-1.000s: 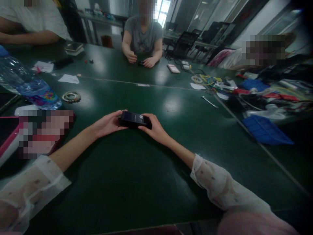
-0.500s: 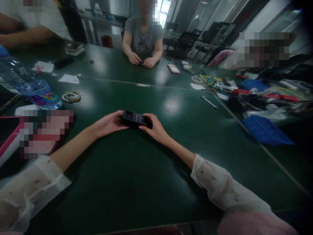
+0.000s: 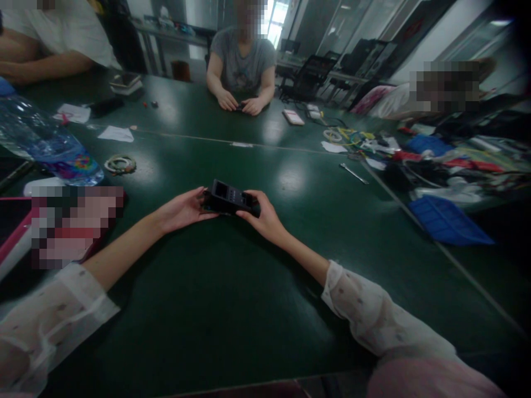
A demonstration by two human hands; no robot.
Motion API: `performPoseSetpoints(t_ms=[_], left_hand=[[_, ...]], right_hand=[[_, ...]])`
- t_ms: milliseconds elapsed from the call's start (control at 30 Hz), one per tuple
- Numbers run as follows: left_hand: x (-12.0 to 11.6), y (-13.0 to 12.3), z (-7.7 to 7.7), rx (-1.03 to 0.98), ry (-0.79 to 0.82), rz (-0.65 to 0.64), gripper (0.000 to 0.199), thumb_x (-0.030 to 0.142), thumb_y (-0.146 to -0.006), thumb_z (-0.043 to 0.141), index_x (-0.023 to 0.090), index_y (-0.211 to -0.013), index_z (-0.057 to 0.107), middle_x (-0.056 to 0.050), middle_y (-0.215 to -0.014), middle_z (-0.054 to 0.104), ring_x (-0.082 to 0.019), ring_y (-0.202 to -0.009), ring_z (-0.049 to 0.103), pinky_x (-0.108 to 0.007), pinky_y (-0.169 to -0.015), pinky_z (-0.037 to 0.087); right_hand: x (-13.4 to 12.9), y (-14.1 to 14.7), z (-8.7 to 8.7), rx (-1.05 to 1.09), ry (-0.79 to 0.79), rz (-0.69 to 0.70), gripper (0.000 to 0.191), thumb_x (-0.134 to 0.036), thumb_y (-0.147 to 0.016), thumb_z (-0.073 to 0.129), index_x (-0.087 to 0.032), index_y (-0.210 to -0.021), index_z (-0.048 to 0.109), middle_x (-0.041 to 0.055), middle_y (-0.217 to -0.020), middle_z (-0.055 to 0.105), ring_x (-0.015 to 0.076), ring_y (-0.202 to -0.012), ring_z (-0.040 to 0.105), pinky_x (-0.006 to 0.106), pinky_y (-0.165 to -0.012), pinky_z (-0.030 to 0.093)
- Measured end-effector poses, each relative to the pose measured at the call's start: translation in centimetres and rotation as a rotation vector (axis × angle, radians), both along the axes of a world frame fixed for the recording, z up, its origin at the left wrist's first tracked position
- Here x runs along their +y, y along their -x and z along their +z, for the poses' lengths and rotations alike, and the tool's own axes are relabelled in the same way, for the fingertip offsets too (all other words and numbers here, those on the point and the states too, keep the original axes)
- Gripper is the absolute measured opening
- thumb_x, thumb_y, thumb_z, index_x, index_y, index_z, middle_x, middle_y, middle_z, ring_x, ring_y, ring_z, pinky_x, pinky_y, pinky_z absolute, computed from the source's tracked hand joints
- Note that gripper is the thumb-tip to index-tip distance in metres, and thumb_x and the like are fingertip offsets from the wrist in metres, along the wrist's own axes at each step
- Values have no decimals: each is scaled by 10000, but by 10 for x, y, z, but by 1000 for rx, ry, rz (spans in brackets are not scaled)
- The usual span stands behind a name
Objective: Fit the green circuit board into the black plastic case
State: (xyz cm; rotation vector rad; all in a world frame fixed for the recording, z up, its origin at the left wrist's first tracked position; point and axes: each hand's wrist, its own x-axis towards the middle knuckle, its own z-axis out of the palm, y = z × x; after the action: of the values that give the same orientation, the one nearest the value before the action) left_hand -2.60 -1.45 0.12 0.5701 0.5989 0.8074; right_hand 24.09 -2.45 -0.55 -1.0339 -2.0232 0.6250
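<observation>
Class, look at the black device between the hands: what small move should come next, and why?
Probably level the black handheld device gently: its left end appears raised. The right hand grips the other end, and the left hand is cupped beside the raised one, so both seem placed to steady it.

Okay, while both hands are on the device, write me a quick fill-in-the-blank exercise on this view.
The left hand and the right hand both hold one device, which is ____ in colour.
Of those two hands, the wrench lies nearer to the ____ one.
The ribbed plastic tray is ____ in colour.
The large clear bottle is at the ____ side of the picture.

Missing words: black; right; blue; left.
</observation>
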Motion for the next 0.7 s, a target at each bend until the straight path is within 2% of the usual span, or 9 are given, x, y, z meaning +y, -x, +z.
performPoseSetpoints(t_ms=[233, 400, 500, 700], left_hand=[[0, -1, 2, -23, 22, 1, 213, 291, -976, 500, 185, -1003, 684, -94, -1092, 706, -242, -1169, 612, -497, -1122, 365], [1, 0, 1, -29, 46, -12, 230, 292, -983, 486, 197, -1077, 673, -86, -1116, 704, -239, -1181, 605, -494, -1130, 352], [1, 0, 1, -40, 28, -29, 223, 297, -981, 491, 193, -1042, 678, -81, -1110, 702, -237, -1186, 604, -486, -1138, 345], [-1, -1, 5, -4, 39, -18, 247, 300, -988, 471, 178, -1107, 651, -102, -1179, 680, -252, -1228, 582, -488, -1144, 343]], right_hand=[[-1, 0, 2, 37, 0, -41, 481, -496, -860, 660, -246, -1235, 493, 102, -1180, 593, 265, -1073, 584, 455, -939, 498], [0, 0, 0, 73, 10, -83, 495, -531, -854, 653, -254, -1230, 491, 98, -1180, 588, 260, -1082, 584, 455, -949, 503], [-1, 1, 1, 103, 7, -130, 494, -542, -855, 643, -258, -1230, 489, 96, -1183, 583, 263, -1096, 580, 467, -966, 499], [-4, 0, 4, 134, -28, -252, 474, -533, -886, 596, -269, -1251, 450, 98, -1198, 559, 259, -1095, 575, 457, -951, 506]])
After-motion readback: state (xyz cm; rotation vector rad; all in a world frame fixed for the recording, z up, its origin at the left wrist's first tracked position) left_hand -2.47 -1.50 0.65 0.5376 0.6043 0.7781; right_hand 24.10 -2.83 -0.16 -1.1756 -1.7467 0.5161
